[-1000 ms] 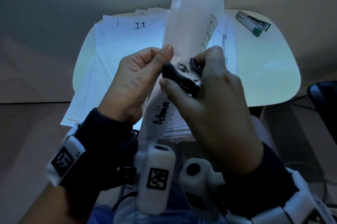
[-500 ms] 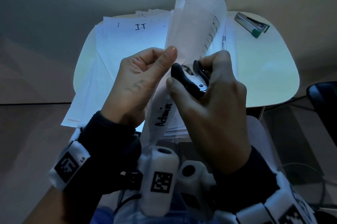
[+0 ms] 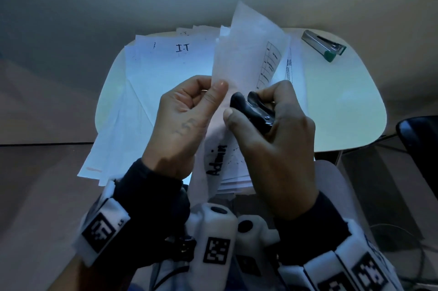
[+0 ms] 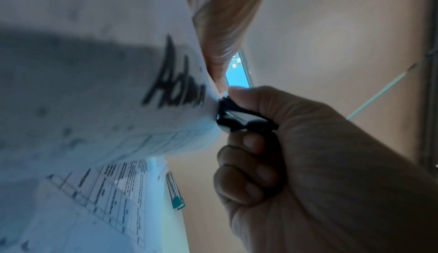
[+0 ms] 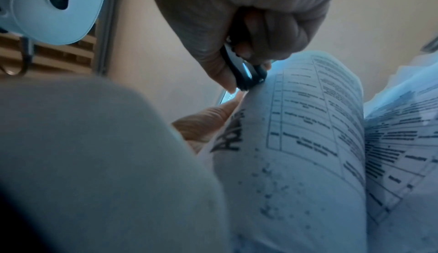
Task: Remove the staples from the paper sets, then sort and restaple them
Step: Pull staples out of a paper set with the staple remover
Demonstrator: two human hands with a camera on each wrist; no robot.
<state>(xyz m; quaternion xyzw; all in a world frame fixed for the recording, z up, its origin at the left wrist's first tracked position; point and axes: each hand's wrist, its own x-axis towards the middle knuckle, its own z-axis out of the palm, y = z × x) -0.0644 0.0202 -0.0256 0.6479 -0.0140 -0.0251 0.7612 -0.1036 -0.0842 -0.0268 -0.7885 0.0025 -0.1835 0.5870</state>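
My left hand point(image 3: 189, 110) pinches the corner of a paper set marked "Admin" point(image 3: 246, 58), holding it raised above the table. My right hand point(image 3: 272, 129) grips a black staple remover point(image 3: 251, 110), squeezed against that same corner just right of my left thumb. In the left wrist view the staple remover point(image 4: 237, 116) bites the edge of the Admin paper set point(image 4: 94, 88). The right wrist view shows the staple remover point(image 5: 244, 73) at the top of the curled paper set point(image 5: 296, 126). The staple itself is hidden.
A white rounded table point(image 3: 343, 101) carries a sheet marked "I.T" point(image 3: 166, 72) and more loose sheets, some overhanging its near-left edge. A silver stapler with a green end point(image 3: 324, 46) lies at the table's far right. A dark object point(image 3: 419, 143) sits off the right edge.
Both hands have drifted slightly up and right with the Admin set. The staple remover's arms, apart a second ago, are now squeezed closer together at the corner.
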